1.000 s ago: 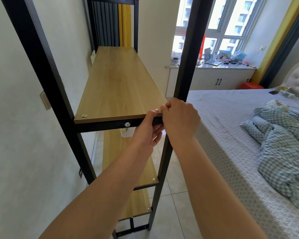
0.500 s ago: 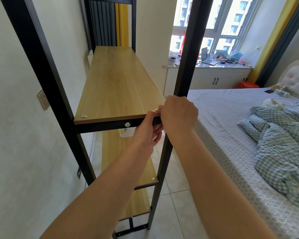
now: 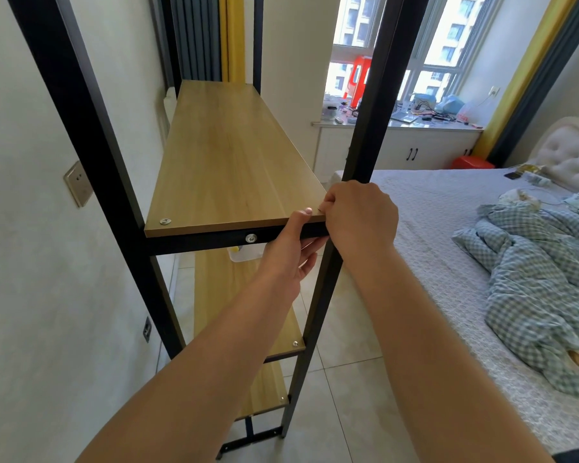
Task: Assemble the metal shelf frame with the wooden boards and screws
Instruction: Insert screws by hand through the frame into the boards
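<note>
A: Where was the shelf frame (image 3: 91, 168)?

B: It stood tall and black next to the white wall (image 3: 30, 262), with the bed (image 3: 448, 248) on its other side.

A: And the boards?

B: The top wooden board (image 3: 228, 162) lay flat on the black cross bar (image 3: 208, 242). 2 more boards sat lower down, the middle board (image 3: 221, 289) and the bottom board (image 3: 264, 392).

A: Did you see screws?

B: Yes. 1 screw (image 3: 165, 221) sat in the near left corner of the top board. 1 bolt (image 3: 251, 237) sat in the front of the cross bar.

A: What did the left hand (image 3: 290, 248) do?

B: Its grip was clamped on the board's front edge and the bar, thumb on top, fingers under.

A: And the right hand (image 3: 360, 215)?

B: It was at the near right corner, by the black post (image 3: 371, 95). Its fingers were curled and pinched something tiny and shiny there. It was too small to tell what it was

A: Anything else?

B: A checked blanket (image 3: 542, 282) lay bunched up on the bed
</note>
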